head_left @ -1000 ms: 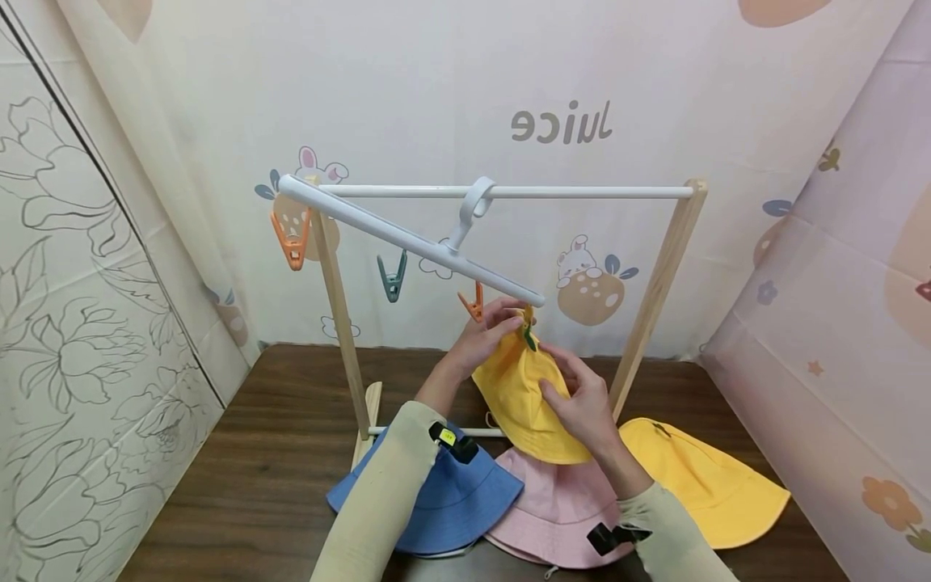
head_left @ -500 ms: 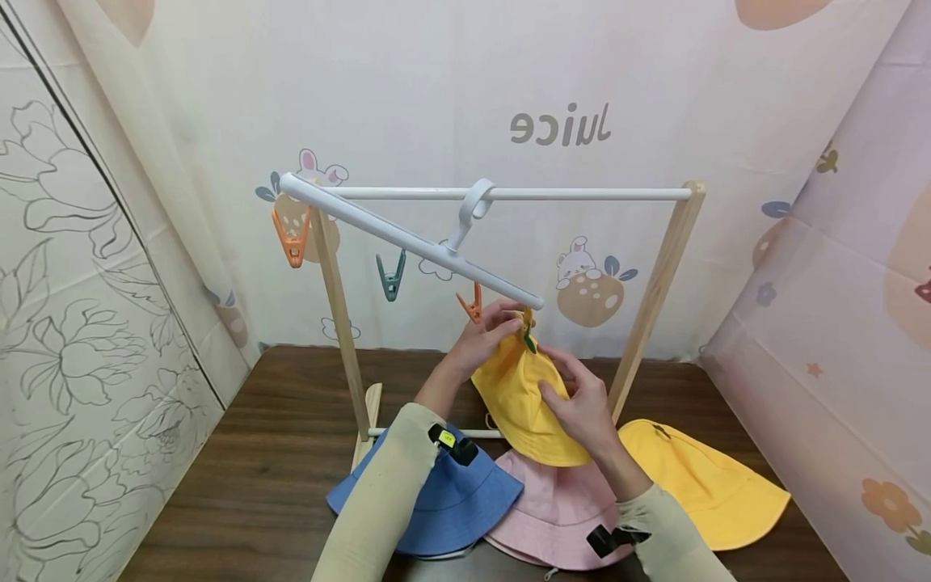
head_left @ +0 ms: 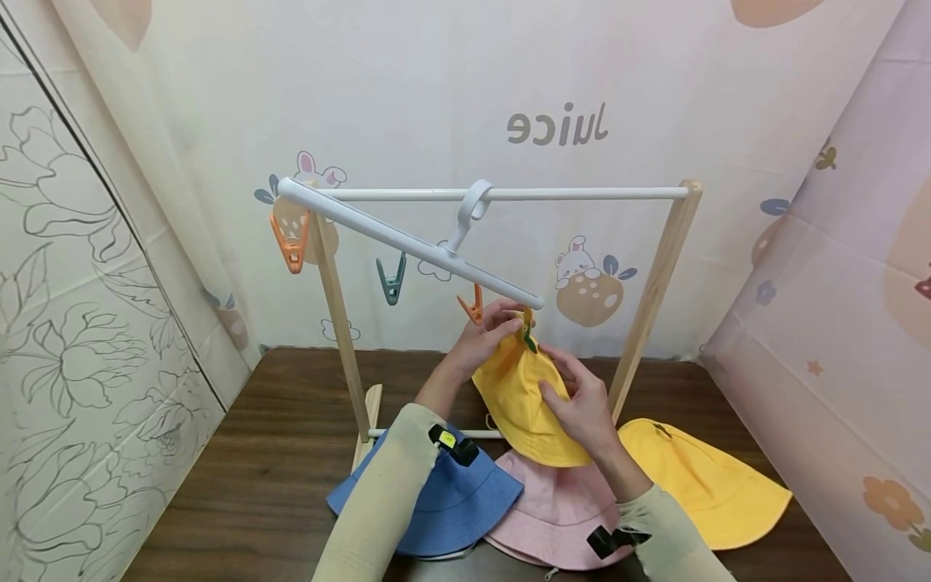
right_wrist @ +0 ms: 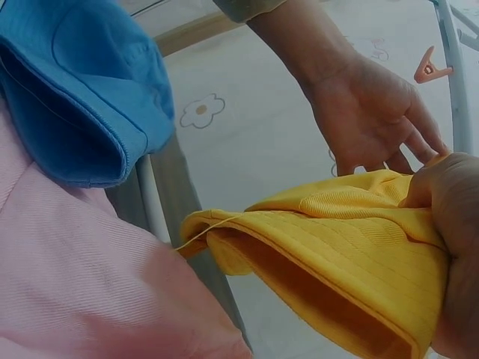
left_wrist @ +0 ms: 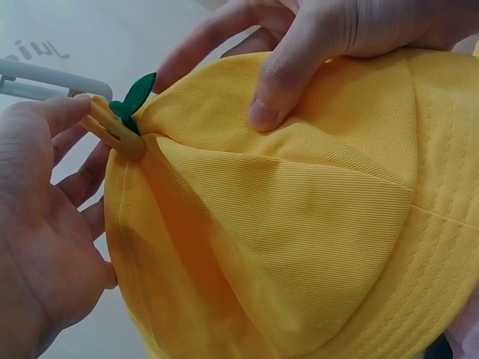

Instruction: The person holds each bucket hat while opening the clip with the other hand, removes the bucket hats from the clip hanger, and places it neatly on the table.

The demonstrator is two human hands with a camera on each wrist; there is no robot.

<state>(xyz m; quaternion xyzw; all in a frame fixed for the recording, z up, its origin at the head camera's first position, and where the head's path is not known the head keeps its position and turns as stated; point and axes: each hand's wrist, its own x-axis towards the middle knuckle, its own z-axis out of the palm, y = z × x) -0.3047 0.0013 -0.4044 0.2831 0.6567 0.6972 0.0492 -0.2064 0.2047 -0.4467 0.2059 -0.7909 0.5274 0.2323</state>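
A yellow bucket hat (head_left: 527, 404) hangs below the low right end of a white hanger (head_left: 407, 240). In the left wrist view, a yellow clothespin (left_wrist: 116, 134) sits at the hat's crown, beside a green felt leaf (left_wrist: 135, 101). My left hand (head_left: 476, 347) pinches this clothespin, thumb on its near handle; the fingers behind are partly hidden. From the right, my right hand (head_left: 585, 404) grips the hat's side, its thumb pressing the near cloth. The right wrist view shows the hat's brim opening facing down.
Orange (head_left: 291, 242) and green (head_left: 391, 279) clothespins dangle from the tilted hanger, with another orange clothespin (head_left: 473, 305) near my left hand. A wooden rack (head_left: 647, 303) carries the hanger. Blue (head_left: 458, 493), pink (head_left: 556, 509) and yellow (head_left: 698, 485) hats lie on the table.
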